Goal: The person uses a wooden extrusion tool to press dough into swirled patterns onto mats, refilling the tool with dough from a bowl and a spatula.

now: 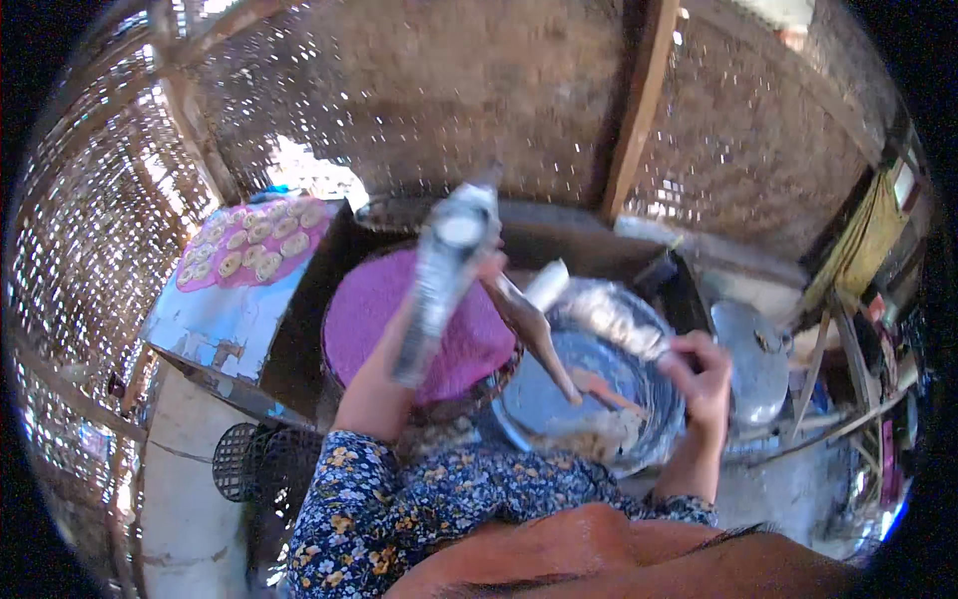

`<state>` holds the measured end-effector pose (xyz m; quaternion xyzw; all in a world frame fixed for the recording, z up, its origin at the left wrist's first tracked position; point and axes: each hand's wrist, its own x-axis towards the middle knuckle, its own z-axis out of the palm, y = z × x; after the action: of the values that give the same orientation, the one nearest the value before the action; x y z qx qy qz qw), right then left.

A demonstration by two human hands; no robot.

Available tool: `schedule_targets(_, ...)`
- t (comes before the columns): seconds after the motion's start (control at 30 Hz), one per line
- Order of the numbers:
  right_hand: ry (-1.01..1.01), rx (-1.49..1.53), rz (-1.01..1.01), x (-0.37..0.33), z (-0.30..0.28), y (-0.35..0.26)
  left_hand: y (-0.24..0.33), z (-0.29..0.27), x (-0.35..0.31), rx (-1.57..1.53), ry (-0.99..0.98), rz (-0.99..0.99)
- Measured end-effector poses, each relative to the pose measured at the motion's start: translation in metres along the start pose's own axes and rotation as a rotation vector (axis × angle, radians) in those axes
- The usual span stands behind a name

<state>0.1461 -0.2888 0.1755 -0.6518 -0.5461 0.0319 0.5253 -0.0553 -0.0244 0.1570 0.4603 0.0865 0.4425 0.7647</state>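
Head view: left hand (384, 374) is gripping a plastic bottle (439, 275), tilted over the purple cloth (389, 299). Right hand (699, 374) is pinching the metal bowl (559, 399) rim. Likely a pouring step; next needs the bottle aimed at the bowl.

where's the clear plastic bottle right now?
Head view, centre-left: the clear plastic bottle is held up in the left hand, above the purple cloth-covered round tray, just left of the metal bowl.
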Motion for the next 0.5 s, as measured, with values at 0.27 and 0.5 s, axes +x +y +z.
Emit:
schedule_targets(0.27, -0.888, -1.334, 0.055, -0.073, 0.024, 0.116, 0.048, -0.062, -0.047, -0.050, -0.081, 0.354)
schedule_targets(0.5, -0.756, -0.120, -0.009, -0.044, 0.082, 0.097, 0.050, -0.046, -0.064, -0.111, -0.267, 0.483)
